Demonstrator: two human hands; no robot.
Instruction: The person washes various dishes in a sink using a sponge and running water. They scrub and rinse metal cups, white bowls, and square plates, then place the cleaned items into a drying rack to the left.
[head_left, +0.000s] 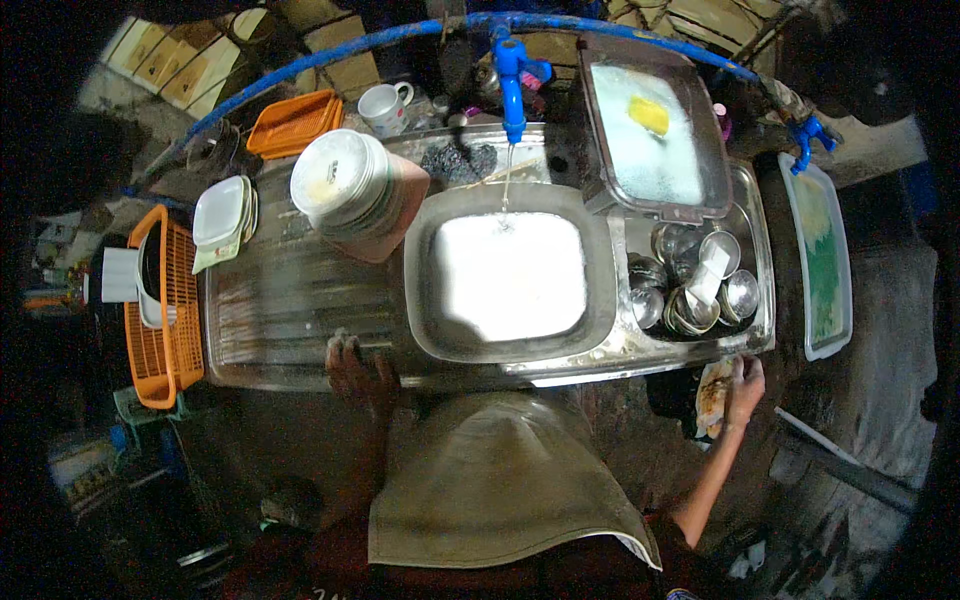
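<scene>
My right hand (744, 391) grips a pale item with brown food stains (712, 397), which looks like a soiled dish, below the sink's front right corner. Something black lies behind that item. On the front edge of the steel drainboard (300, 315) rests my left hand (354, 369), with nothing visible in it. Between my hands is the sink basin (424, 300), holding bright, glaring water. A thin stream runs into it from the blue tap (512, 90). Metal bowls and cups (694, 300) sit piled in the right compartment, with white pieces on top.
Stacked bowls (337, 176) stand on the drainboard, near small square dishes (221, 211). A tub of suds (637, 165) with a yellow sponge (649, 116) spans the back right. An orange basket (169, 315) stands left; a green-bottomed tray (821, 262) leans right. A blue pipe (360, 51) crosses behind.
</scene>
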